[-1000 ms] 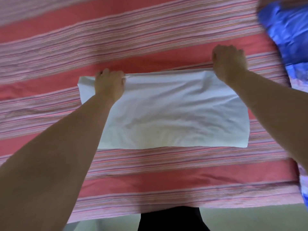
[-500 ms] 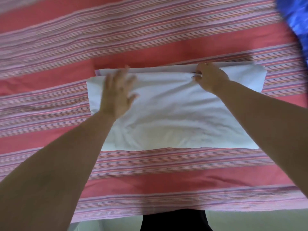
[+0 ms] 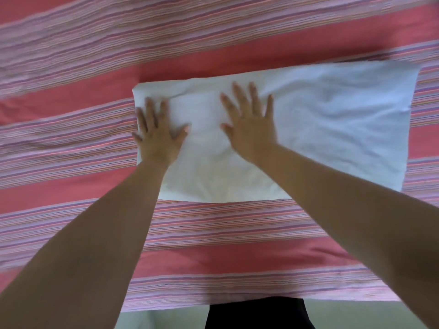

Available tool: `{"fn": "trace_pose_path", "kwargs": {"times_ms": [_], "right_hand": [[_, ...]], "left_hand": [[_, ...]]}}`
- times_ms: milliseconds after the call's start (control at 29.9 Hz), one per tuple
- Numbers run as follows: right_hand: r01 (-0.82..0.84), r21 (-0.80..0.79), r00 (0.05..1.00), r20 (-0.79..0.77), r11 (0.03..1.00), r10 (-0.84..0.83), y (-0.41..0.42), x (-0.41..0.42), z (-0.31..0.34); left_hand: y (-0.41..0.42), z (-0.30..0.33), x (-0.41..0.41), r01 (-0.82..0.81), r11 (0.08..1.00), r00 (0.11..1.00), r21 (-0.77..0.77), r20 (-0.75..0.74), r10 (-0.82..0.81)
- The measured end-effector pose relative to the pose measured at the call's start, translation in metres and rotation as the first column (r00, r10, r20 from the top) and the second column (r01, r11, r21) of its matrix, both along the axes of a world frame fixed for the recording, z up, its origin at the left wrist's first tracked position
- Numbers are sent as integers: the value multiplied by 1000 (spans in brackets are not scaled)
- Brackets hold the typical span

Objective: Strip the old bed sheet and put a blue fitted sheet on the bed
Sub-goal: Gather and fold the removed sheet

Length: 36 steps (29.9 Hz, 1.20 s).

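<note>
The folded white cloth (image 3: 297,129) lies flat on the striped red and pink sheet (image 3: 213,43) that covers the bed, towards the near edge and a little right of centre; whether it is a sheet or a pillowcase I cannot tell, and no blue fitted sheet shows in the current view, though a blue fabric sat at the right edge a second ago and has gone out of sight as the head turned. What has changed is the hands; a second ago both were curled over the far edge of the cloth, bringing it over in a fold; half a second ago the left had already flattened while the right still pinched the edge; now both have let go. The left hand (image 3: 156,136) lies palm down on the cloth's left end, fingers straight and spread, gripping nothing; the right hand (image 3: 251,129) lies likewise flat near the middle, fingers splayed, holding nothing; both press on the fabric, and a slight blur suggests they are smoothing it. The fold seems finished, so this reads as tidying a removed piece rather than the main work; the striped sheet is still stretched across the mattress, so by my judgement stripping it remains to be done, and the blue sheet has not been started. Beyond the bed's near edge a dark garment (image 3: 256,314) and pale floor (image 3: 166,321) show.
</note>
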State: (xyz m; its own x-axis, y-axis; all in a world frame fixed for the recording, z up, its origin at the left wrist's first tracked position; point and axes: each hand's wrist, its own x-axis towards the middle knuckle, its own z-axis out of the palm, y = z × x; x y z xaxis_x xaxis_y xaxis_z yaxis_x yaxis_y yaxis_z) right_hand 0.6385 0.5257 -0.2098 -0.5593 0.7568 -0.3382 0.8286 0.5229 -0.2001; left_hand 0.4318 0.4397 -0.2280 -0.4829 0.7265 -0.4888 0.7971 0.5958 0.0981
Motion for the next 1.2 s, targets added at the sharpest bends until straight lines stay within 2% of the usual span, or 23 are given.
{"fn": "trace_pose_path", "kwargs": {"times_ms": [67,200,267,334,434,501,535,601,702,768,802,835,869,902,935,1002,1069,1102,1136,1203], "right_hand": [[-49,-90,998,39,995,53,-13,-18,-18],[44,-258,992,127,965,-12,4,-40,-49],[59,-269,988,156,961,-17,6,-46,-52],[67,-235,986,167,970,-28,4,-51,-46],[8,-98,992,127,995,4,-29,-52,-32],[-79,-36,996,39,996,80,-89,-39,-30],[-140,-80,990,2,987,140,-122,-25,-32],[-264,-163,962,27,951,272,-170,5,-39],[-315,-274,938,53,909,341,-170,19,-34],[-306,-405,950,-69,862,305,-150,16,-30],[-272,-538,962,-141,798,234,-138,14,-22],[-200,-702,976,-202,684,79,-124,14,-13],[-96,-846,962,-215,525,-171,-109,17,1],[-16,-941,883,-172,338,-436,-94,24,18],[10,-972,766,-144,236,-626,-81,33,34],[59,-971,578,-157,232,-801,-57,61,57],[52,-973,460,-178,227,-870,-36,89,71],[75,-972,439,-168,223,-883,-29,101,73],[135,-960,445,-161,244,-881,-23,109,71],[303,-899,489,-139,317,-861,-19,119,55]], "left_hand": [[-20,0,-4,-217,975,975,37,51,215],[-52,-3,-14,-325,945,945,-18,35,326],[-59,-3,-25,-429,901,891,-61,139,433],[-65,2,-33,-528,841,794,-115,285,537],[-74,7,-35,-545,822,711,-164,428,557],[-77,11,-36,-557,807,645,-194,512,568],[-77,15,-36,-562,798,604,-217,551,575],[-81,19,-34,-562,785,537,-261,607,586],[-83,32,-22,-524,820,503,-232,693,517],[-82,47,-17,-495,831,472,-256,723,504],[-81,59,-14,-479,835,433,-270,755,492],[-80,70,-9,-463,845,405,-266,785,469],[-79,84,1,-460,857,396,-234,809,434],[-76,97,15,-454,874,413,-175,828,380],[-71,109,34,-452,886,447,-105,833,326],[-57,126,80,-425,905,545,28,806,231],[-41,128,135,-280,955,741,93,653,154],[-34,125,163,-183,978,835,100,541,101],[-27,120,192,-109,988,881,112,471,44],[-16,99,242,48,994,869,94,486,-88]]}}
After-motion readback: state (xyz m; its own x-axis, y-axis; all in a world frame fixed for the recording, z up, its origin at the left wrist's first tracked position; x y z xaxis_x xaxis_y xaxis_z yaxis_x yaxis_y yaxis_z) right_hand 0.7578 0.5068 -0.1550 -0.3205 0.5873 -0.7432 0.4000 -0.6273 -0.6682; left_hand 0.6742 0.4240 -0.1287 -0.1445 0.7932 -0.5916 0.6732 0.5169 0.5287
